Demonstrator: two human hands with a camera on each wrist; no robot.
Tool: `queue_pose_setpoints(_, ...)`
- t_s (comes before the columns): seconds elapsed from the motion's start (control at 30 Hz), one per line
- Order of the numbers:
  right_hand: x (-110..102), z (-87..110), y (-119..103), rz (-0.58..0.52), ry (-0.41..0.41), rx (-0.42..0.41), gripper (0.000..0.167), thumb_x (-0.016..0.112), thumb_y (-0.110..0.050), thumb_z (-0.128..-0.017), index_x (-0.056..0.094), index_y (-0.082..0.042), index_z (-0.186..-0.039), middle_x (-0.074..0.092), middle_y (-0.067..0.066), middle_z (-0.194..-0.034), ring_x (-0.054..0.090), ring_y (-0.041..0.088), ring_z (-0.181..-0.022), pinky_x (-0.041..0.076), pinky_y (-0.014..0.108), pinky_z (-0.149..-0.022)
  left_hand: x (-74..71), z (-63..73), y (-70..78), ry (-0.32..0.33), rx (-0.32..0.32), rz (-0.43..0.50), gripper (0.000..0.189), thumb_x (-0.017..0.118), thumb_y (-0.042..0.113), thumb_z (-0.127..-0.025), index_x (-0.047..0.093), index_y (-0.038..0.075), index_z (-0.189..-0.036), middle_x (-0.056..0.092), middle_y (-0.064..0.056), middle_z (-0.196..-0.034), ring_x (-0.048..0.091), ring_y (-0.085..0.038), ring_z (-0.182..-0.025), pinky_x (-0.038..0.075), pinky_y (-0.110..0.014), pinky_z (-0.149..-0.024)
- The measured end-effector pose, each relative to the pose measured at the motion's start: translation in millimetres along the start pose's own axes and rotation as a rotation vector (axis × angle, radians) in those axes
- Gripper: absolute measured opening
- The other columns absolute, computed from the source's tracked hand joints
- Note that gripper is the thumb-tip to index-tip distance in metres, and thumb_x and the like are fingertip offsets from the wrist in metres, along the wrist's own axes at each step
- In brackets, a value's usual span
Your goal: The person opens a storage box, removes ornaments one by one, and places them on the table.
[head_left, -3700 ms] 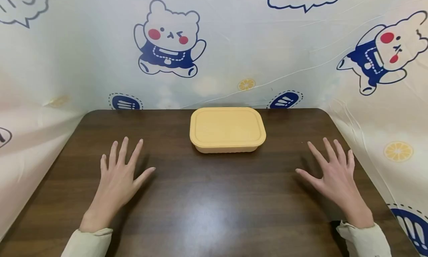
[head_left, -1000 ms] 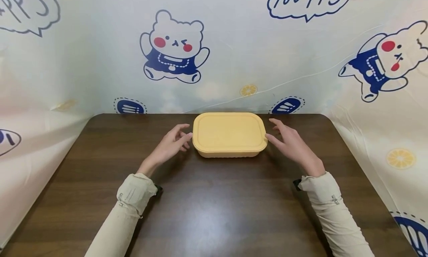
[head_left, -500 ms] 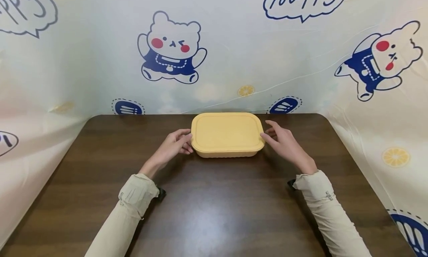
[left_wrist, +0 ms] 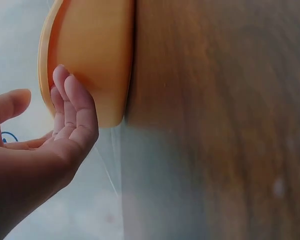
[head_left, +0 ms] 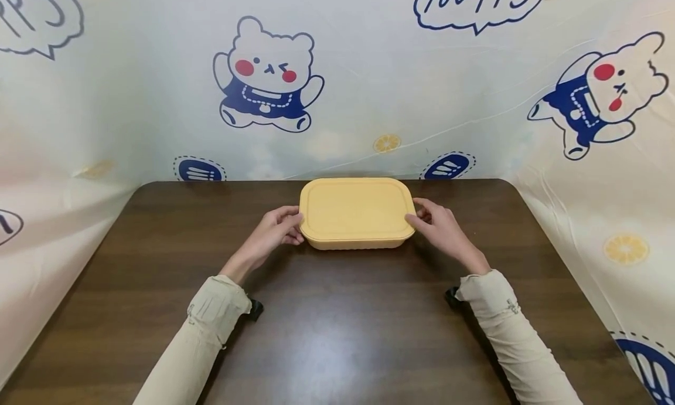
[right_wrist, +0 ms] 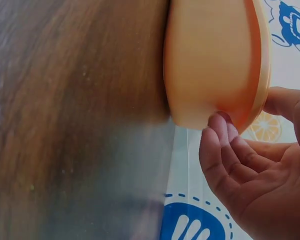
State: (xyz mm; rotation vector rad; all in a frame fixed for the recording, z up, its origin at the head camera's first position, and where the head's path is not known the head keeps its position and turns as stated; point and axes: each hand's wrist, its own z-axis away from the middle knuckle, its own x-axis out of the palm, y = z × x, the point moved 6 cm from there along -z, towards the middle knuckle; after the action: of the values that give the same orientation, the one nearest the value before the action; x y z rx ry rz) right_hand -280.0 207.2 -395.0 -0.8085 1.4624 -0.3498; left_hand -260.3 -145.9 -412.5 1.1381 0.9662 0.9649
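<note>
One yellow box point(head_left: 357, 210) rests far back on the tabletop point(head_left: 337, 311), the right hand point(head_left: 444, 229) having newly closed its grip on one end, the left hand point(head_left: 268, 234) half-curled against the other, thumb apart, so we judge the hold one-sided.

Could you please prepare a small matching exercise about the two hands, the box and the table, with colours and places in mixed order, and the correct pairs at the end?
Column 1
1. left hand
2. table
3. box
4. right hand

Column 2
A. yellow
B. at the right end of the box
C. at the left end of the box
D. dark brown

Right pairs: 1-C, 2-D, 3-A, 4-B
</note>
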Motion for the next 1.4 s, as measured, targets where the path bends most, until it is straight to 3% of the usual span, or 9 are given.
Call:
queue_pose_setpoints(0.23,5.8,6.8,5.2,-0.033,-0.01,0.05,0.055,0.061,-0.035,-0.1,0.052,0.004,-0.138,0.06,0.009,-0.088,0.054,0.022,-0.077,0.046,0.03,-0.063,4.2,0.5,-11.1,0.032,-0.009,0.029,0.048,0.059,0.016,-0.101,0.042,-0.003,-0.141,0.064,-0.011,-0.093,0.063,-0.019,-0.073,0.058,-0.029,-0.071)
queue_pose_setpoints(0.43,5.2,6.8,4.1,-0.058,-0.017,0.056,0.052,0.06,-0.034,-0.101,0.054,0.004,-0.136,0.057,0.01,-0.084,0.052,0.022,-0.071,0.043,0.028,-0.058,4.2,-0.1,-8.8,0.04,0.004,0.033,0.047,0.06,0.015,-0.101,0.042,-0.003,-0.14,0.064,-0.01,-0.092,0.062,-0.019,-0.072,0.057,-0.028,-0.07)
queue_pose_setpoints(0.63,7.3,6.1,2.2,-0.098,-0.039,0.061,0.052,0.059,-0.038,-0.101,0.055,0.001,-0.135,0.056,0.011,-0.08,0.055,0.022,-0.061,0.049,0.031,-0.053,3.1,3.1,-6.7,0.054,-0.008,0.026,0.046,0.061,0.016,-0.101,0.042,-0.003,-0.137,0.063,-0.011,-0.09,0.062,-0.019,-0.07,0.057,-0.028,-0.068)
queue_pose_setpoints(0.77,7.7,4.4,-0.3,-0.101,-0.039,0.044,0.051,0.059,-0.038,-0.101,0.056,0.001,-0.134,0.055,0.01,-0.079,0.055,0.022,-0.06,0.05,0.03,-0.052,1.4,4.9,-3.4,0.06,0.003,-0.029,0.045,0.061,0.017,-0.101,0.042,-0.003,-0.136,0.063,-0.012,-0.09,0.063,-0.02,-0.07,0.057,-0.029,-0.068)
queue_pose_setpoints(1.1,2.2,1.2,-5.4,-0.049,0.086,-0.035,0.044,0.062,-0.033,-0.1,0.061,-0.001,-0.131,0.054,0.006,-0.075,0.05,0.021,-0.062,0.039,0.026,-0.051,-0.2,3.4,4.5,0.06,0.05,-0.098,0.045,0.059,0.015,-0.102,0.041,-0.003,-0.139,0.063,-0.018,-0.099,0.067,-0.026,-0.08,0.059,-0.034,-0.074)
queue_pose_setpoints(1.27,1.9,-2.8,-4.0,-0.065,0.133,-0.042,0.046,0.061,-0.032,-0.101,0.059,-0.001,-0.135,0.055,0.007,-0.076,0.051,0.021,-0.062,0.039,0.027,-0.051,2.1,1.8,6.8,0.072,0.073,-0.108,0.045,0.058,0.012,-0.102,0.04,-0.004,-0.14,0.063,-0.02,-0.102,0.067,-0.027,-0.085,0.059,-0.039,-0.077)
queue_pose_setpoints(1.4,0.9,-4.9,-2.7,-0.047,0.151,-0.04,0.045,0.062,-0.032,-0.101,0.059,-0.001,-0.134,0.055,0.006,-0.076,0.05,0.02,-0.063,0.039,0.027,-0.052,3.4,0.4,7.7,0.071,0.081,-0.118,0.044,0.057,0.012,-0.102,0.041,-0.005,-0.14,0.063,-0.021,-0.102,0.067,-0.027,-0.085,0.059,-0.036,-0.076)
